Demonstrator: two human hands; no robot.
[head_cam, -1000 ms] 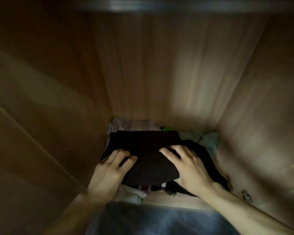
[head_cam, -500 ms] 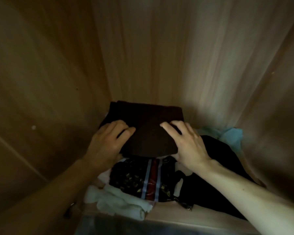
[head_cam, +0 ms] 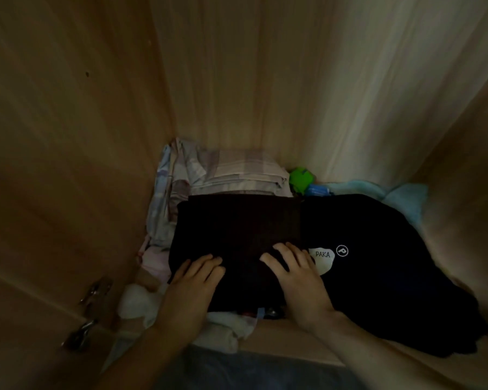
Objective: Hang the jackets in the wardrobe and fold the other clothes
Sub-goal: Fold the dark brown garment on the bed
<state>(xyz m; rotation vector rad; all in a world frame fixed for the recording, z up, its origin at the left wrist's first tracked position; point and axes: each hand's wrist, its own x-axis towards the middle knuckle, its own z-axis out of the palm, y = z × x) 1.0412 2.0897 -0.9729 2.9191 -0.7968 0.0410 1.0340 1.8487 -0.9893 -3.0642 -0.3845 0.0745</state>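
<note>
Fingers [head_cam: 209, 263] of both hands flat, holding nothing, on dark folded garment [head_cam: 237, 220] w/ PAKA top [head_cam: 378, 249] alongside

The single head camera is looking forward and down into a wooden wardrobe [head_cam: 68, 164] from close range, its wide lens taking in both side walls and the clothes pile [head_cam: 237, 226] below.

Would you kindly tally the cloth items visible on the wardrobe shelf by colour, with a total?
Black or very dark: 2, the folded dark garment under both hands and the black PAKA garment.
Pale plaid or pastel: 1, the folded plaid stack.
Light blue: 1, the light blue cloth.
White: 1, the white cloth.
Green: 1, the green item.
Total: 6; dim light may hide more.
</note>
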